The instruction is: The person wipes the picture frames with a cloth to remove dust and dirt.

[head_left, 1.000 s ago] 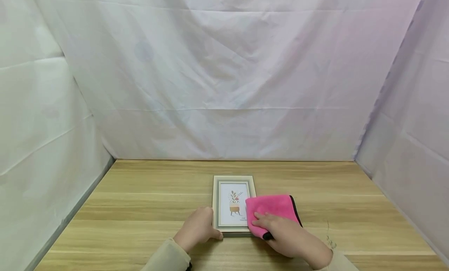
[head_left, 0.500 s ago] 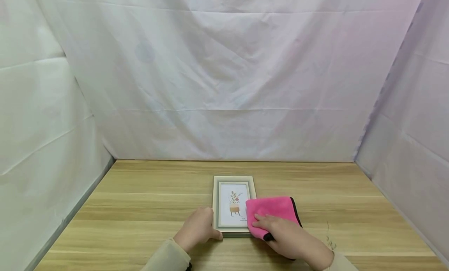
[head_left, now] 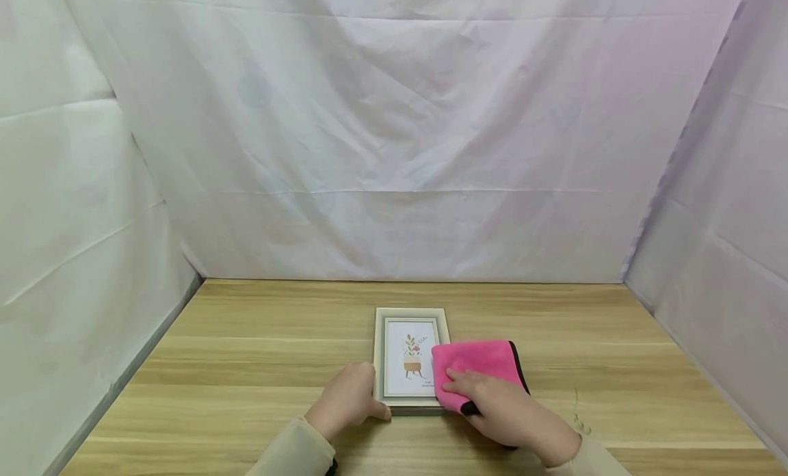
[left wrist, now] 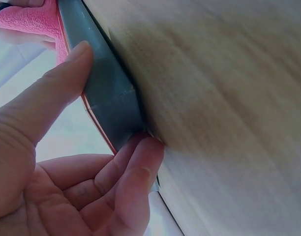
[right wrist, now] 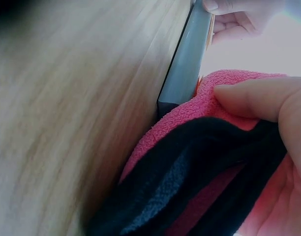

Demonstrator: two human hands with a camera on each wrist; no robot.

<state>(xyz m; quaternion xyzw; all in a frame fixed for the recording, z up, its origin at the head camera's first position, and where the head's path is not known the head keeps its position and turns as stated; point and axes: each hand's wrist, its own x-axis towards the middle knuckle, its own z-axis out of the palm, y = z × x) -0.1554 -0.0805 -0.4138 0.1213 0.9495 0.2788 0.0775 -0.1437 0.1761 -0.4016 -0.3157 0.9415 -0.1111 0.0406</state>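
Frame [head_left: 411,358] against left hand [head_left: 348,398]; pink cloth [head_left: 483,359] in right hand [head_left: 506,409].

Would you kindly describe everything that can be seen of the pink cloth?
The pink cloth looks soft and fuzzy, like terry or microfibre, with black edging; the right wrist view also shows a blue-grey patch between its layers. It is folded and drapes over the lower right part of the picture frame, extending rightward beyond it. The right hand grips it, thumb against the pink pile. Whether it touches the wooden table is unclear.
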